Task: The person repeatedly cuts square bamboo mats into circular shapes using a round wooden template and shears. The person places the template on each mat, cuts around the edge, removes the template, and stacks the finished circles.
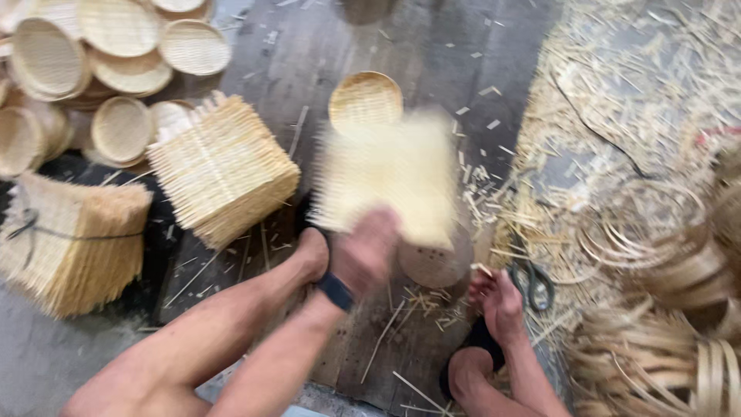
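left hand (pixel 364 253) grips woven mat (pixel 390 176) | blurred | scissors (pixel 532 283) nearby

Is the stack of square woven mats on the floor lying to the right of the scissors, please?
No, the stack of square woven mats lies far left of the scissors.

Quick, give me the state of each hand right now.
Left hand: closed on the square woven mat, blurred with motion.
Right hand: fingers loosely curled, holding nothing, beside the scissors.

- Dark wooden plank floor (pixel 432 46) fills the centre of the frame.
- Pale bamboo scraps (pixel 617 85) cover the upper right.
- Grey bare floor (pixel 31 363) shows at lower left.
- Even daylight, no hard shadows.
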The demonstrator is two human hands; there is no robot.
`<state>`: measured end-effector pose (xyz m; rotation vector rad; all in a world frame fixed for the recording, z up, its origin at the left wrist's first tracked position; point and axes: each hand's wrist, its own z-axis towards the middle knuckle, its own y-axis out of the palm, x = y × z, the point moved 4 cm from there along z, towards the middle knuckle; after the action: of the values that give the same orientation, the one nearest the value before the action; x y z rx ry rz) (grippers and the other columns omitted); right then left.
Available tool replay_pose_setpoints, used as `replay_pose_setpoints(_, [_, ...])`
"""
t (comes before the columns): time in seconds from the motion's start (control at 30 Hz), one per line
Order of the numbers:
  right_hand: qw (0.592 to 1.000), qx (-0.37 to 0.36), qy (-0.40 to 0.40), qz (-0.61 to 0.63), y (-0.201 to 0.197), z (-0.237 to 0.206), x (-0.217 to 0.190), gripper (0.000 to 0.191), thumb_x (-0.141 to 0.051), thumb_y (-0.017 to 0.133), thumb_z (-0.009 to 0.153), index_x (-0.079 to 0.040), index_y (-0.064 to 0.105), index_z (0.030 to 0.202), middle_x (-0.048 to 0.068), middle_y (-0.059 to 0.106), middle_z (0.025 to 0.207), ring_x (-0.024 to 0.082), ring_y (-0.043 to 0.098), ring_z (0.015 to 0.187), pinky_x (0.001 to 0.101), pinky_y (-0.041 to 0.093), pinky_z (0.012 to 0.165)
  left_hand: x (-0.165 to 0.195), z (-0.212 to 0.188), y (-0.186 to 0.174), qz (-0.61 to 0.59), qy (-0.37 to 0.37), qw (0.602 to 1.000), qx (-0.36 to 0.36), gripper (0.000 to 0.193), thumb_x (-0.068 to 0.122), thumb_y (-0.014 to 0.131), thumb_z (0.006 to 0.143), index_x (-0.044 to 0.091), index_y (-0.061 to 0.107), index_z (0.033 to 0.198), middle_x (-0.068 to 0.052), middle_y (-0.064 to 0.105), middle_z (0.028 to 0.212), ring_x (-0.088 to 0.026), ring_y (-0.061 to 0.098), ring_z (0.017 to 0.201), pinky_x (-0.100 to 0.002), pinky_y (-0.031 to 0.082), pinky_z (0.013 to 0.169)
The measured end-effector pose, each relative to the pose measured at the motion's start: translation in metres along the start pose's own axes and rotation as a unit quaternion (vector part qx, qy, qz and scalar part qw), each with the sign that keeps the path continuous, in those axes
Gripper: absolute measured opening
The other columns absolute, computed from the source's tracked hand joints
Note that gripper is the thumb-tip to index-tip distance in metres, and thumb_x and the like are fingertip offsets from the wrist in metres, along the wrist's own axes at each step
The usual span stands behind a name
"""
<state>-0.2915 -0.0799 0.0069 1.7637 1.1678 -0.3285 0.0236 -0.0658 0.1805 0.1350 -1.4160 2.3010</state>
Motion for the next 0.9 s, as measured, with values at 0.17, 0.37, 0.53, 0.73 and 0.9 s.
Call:
replay_pose_setpoints(0.17, [0.971, 0.061, 0.039, -0.227, 0.009, 0.016, -0.012, 0.032, -0.019, 0.070, 0.090, 0.002, 0.069, 0.115, 0.009, 0.075, 0.103, 0.015, 0.069, 0.086, 0.0319, 0.056, 0.078, 0.087, -0.045, 0.068, -0.146, 0.085, 0.973, -0.154, 0.039, 0.005, 0.066, 0.083, 0.000, 0.066, 0.121, -0.018, 0.066, 0.135, -0.036, 0.060, 0.130, -0.049, 0.044, 0.112])
replay_pose_setpoints(0.37, [0.952, 0.075, 0.012, -0.298, 0.012, 0.022, -0.018, 0.032, -0.011, 0.080, 0.084, 0.003, 0.072, 0.112, 0.007, 0.076, 0.099, 0.011, 0.068, 0.082, 0.0281, 0.057, 0.073, 0.011, -0.046, 0.098, -0.134, -0.266, 0.951, -0.081, 0.064, 0.018, 0.090, 0.065, -0.002, 0.064, 0.119, -0.022, 0.063, 0.124, -0.036, 0.055, 0.120, -0.048, 0.043, 0.104])
replay_pose_setpoints(0.53, [0.943, 0.087, -0.017, -0.321, 0.014, 0.022, -0.013, 0.032, -0.012, 0.083, 0.082, 0.002, 0.072, 0.108, 0.006, 0.076, 0.095, 0.009, 0.068, 0.080, 0.0258, 0.056, 0.071, -0.070, -0.068, 0.159, -0.485, -0.562, 0.638, -0.205, 0.041, 0.008, 0.084, 0.075, -0.004, 0.071, 0.112, -0.011, 0.076, 0.101, -0.019, 0.071, 0.086, -0.033, 0.058, 0.080])
replay_pose_setpoints(0.73, [0.880, 0.132, -0.098, -0.445, -0.011, 0.029, -0.027, 0.027, -0.022, 0.082, 0.092, 0.001, 0.074, 0.103, 0.007, 0.072, 0.084, 0.011, 0.061, 0.076, 0.0289, 0.052, 0.069, -0.080, -0.091, 0.162, -0.449, -0.573, 0.653, -0.211, 0.055, 0.011, 0.087, 0.073, -0.006, 0.066, 0.122, -0.012, 0.077, 0.106, -0.017, 0.072, 0.090, -0.030, 0.058, 0.079])
replay_pose_setpoints(0.9, [0.632, 0.273, -0.167, -0.706, -0.079, 0.034, -0.099, 0.025, -0.009, 0.067, 0.084, 0.002, 0.071, 0.107, 0.024, 0.062, 0.112, 0.040, 0.059, 0.104, 0.0480, 0.050, 0.088, -0.083, -0.090, 0.155, -0.374, -0.580, 0.707, -0.152, 0.088, 0.019, 0.090, 0.071, -0.004, 0.045, 0.142, -0.016, 0.071, 0.117, -0.020, 0.068, 0.102, -0.033, 0.055, 0.088])
